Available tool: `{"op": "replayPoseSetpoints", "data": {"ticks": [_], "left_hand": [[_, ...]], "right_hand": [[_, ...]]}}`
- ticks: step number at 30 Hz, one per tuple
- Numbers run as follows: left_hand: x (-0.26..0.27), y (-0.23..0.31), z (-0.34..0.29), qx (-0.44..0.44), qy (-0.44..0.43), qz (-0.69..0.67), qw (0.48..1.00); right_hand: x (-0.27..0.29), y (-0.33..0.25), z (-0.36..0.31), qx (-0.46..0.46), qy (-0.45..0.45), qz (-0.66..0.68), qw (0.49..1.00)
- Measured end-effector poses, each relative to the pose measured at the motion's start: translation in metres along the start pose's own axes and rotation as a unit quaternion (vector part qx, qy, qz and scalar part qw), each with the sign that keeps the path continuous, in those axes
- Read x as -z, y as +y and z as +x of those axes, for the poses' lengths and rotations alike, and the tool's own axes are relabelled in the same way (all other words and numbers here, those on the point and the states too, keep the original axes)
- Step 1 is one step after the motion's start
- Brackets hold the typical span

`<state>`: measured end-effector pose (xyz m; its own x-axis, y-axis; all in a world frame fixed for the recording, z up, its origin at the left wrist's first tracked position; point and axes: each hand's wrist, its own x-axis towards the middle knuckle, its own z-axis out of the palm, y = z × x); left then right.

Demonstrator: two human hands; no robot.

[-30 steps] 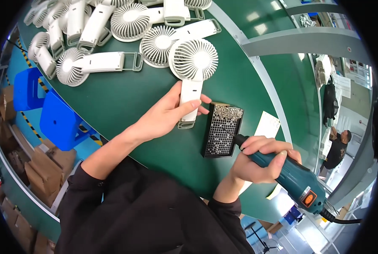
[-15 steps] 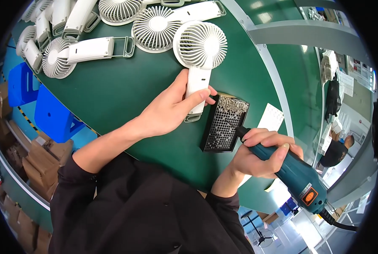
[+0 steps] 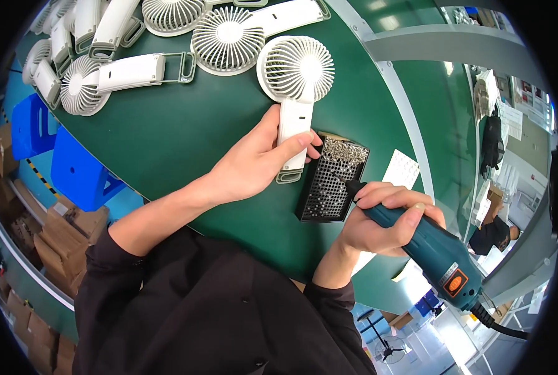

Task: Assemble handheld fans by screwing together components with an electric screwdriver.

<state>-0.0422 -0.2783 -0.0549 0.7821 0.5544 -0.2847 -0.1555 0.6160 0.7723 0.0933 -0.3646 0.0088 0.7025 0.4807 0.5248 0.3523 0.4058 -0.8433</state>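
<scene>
Over a green worktable (image 3: 147,137), a white handheld fan (image 3: 296,119) is grasped by the left hand (image 3: 257,156), its grille uppermost and its handle directed toward the wearer. The thumb is laid across the handle's upper face, and the fingertips are seen emerging on the far side, just beside the black tray (image 3: 306,199). Whether the fan is lifted or rested on the table cannot be told.

By the right hand (image 3: 379,234), a dark teal powered screwdriver (image 3: 426,247) is gripped, the fingers being wrapped around its front end. Its thin bit (image 3: 340,179) is held obliquely above the tray's perforated plate (image 3: 329,194); contact with the plate or with a screw cannot be made out. Loose screws (image 3: 344,152) are heaped at the tray's far end, and other fans (image 3: 226,34) are spread to the left.

For sound work at the tray, the driver is best brought more nearly upright, so that the bit can be seated squarely in one screw head. Neighbouring screws should be left undisturbed, the fan steadied near the tray, and its fingertips' clearance from the bit respected. The cord (image 3: 497,326) is best left slack.
</scene>
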Motion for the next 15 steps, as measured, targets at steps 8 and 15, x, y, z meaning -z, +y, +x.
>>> {"op": "replayPoseSetpoints", "data": {"ticks": [8,15], "left_hand": [[-0.0005,-0.0012,0.0015,-0.013,-0.002,0.004,1.0],[-0.0014,0.0008,0.0006,-0.011,0.008,0.023,1.0]], "right_hand": [[-0.0098,0.0012,0.0022,0.009,0.037,-0.049,0.998],[-0.0067,-0.0054,0.0029,0.007,0.037,-0.058,0.998]]}}
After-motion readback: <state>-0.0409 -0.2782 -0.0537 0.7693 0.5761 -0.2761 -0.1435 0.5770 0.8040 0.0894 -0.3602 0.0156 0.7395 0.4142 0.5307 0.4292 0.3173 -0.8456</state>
